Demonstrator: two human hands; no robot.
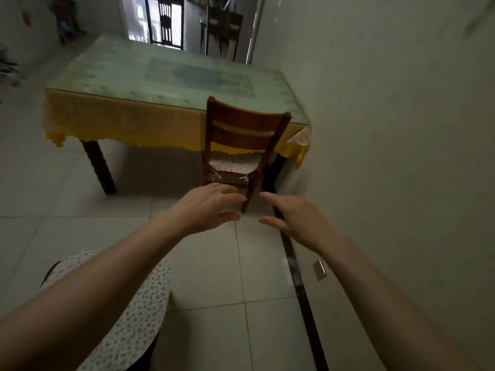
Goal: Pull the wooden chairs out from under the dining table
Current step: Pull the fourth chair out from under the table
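A dark wooden chair with a patterned seat cushion stands tucked partly under the near right side of the dining table, which has a glass top over a yellow cloth. My left hand and my right hand are stretched forward, side by side, with fingers apart and nothing in them. Both hands are short of the chair and do not touch it; in the image they overlap its lower legs. A second chair's patterned cushion shows at the bottom left, beneath my left forearm.
A plain wall runs along the right, close to the table and chair, with a dark skirting strip at its foot. The floor is pale tile. A doorway with a dark grille lies beyond the table.
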